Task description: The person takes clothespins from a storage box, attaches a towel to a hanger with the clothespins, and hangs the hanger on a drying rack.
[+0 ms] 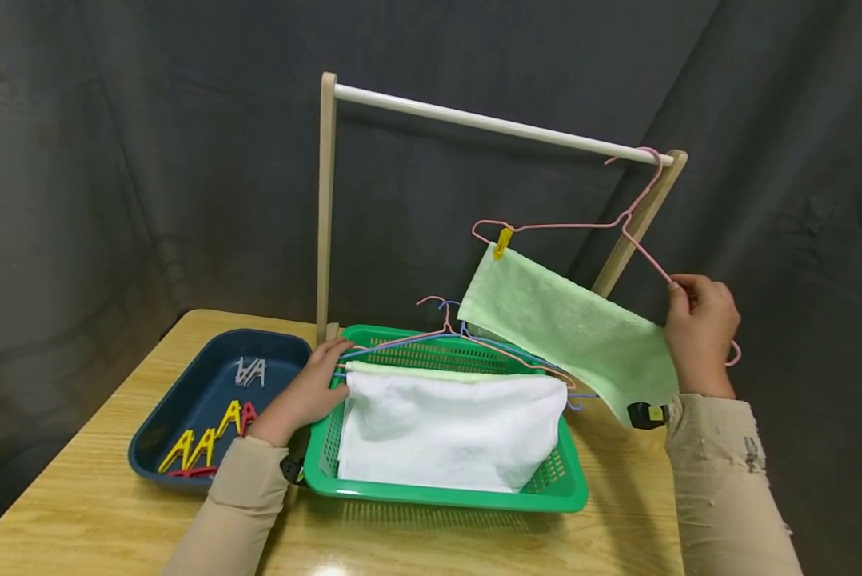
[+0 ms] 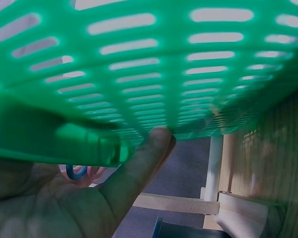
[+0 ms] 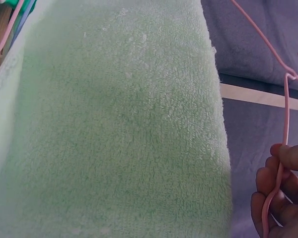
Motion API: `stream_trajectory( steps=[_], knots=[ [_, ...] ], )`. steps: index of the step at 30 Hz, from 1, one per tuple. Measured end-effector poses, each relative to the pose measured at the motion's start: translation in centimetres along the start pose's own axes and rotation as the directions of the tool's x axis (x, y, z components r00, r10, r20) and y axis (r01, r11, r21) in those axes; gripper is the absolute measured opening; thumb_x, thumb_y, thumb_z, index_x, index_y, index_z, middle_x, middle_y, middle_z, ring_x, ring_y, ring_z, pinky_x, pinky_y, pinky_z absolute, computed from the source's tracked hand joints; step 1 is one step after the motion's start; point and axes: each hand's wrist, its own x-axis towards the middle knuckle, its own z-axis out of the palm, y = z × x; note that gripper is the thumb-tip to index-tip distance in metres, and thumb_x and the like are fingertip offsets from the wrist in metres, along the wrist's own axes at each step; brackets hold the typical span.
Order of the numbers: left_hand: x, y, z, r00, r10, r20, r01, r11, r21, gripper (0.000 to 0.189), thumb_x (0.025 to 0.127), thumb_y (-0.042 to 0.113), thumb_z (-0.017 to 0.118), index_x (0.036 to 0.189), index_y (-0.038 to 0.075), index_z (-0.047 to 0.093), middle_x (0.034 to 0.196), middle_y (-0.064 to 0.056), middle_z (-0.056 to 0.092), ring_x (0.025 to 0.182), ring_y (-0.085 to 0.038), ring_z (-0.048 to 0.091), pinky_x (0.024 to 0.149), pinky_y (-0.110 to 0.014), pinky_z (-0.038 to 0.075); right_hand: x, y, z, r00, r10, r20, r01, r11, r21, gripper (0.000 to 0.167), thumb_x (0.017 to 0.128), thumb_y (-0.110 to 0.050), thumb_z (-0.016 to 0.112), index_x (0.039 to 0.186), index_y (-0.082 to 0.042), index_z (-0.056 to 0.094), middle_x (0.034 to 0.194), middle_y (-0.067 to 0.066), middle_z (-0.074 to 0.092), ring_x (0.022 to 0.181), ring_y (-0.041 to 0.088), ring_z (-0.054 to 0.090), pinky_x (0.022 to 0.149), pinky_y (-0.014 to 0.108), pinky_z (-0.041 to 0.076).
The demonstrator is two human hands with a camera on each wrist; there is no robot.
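Observation:
A pink hanger (image 1: pixel 560 226) hangs by its hook from the rack's white rod (image 1: pixel 474 120). My right hand (image 1: pixel 703 328) pinches its right arm between thumb and fingers; the right wrist view shows the hanger wire (image 3: pixel 287 114) running through the fingers. A light green towel (image 1: pixel 568 312) is clipped near the hanger's left end by a yellow clothespin (image 1: pixel 503 242), and its right side droops below the wire. My left hand (image 1: pixel 312 392) holds the left rim of a green basket (image 1: pixel 445 500), with one digit (image 2: pixel 139 173) against the slotted outer wall.
In the basket lie a white towel (image 1: pixel 452 432), a pale green one behind it, and pink and blue hangers (image 1: pixel 417 340). A dark blue tub (image 1: pixel 150 424) at left contains grey, yellow and red clothespins (image 1: pixel 201 448). The rack's wooden post (image 1: pixel 326 208) rises behind the basket.

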Motion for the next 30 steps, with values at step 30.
stream_trajectory(
  steps=[30],
  knots=[
    [0.2, 0.0, -0.1, 1.000, 0.009, -0.006, -0.009, 1.000, 0.005, 0.067, 0.095, 0.002, 0.054, 0.156, -0.003, 0.026, 0.163, -0.026, 0.011, 0.144, -0.053, 0.025, 0.110, -0.067, 0.030, -2.9, -0.3, 0.8, 0.993, -0.013, -0.116, 0.033, 0.984, 0.175, 0.038, 0.092, 0.003, 0.054, 0.126, 0.004, 0.068, 0.129, 0.024, 0.057, 0.126, 0.035, 0.048, 0.107, 0.039, 0.036]
  ],
)
